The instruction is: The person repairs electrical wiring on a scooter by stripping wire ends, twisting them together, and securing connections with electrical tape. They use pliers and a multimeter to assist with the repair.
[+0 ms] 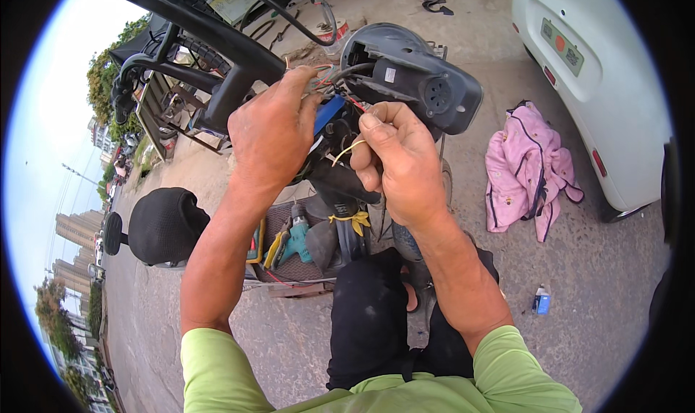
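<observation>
Yellow wire (pixel 348 151) sticks out from the right hand (pixel 397 156), whose fingers are closed on it; the left hand (pixel 271 127) reaches to the wire bundle (pixel 326 78), its grip unclear; beside that sits a black housing (pixel 450 94); below lies a teal drill (pixel 297 243).

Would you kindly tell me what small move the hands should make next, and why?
Probably the right hand should lift the thin yellow wire toward the tangle of wires: it holds that wire with a seemingly loose end sticking out lower left, while the left hand is at the tangle, beside the black housing.
</observation>
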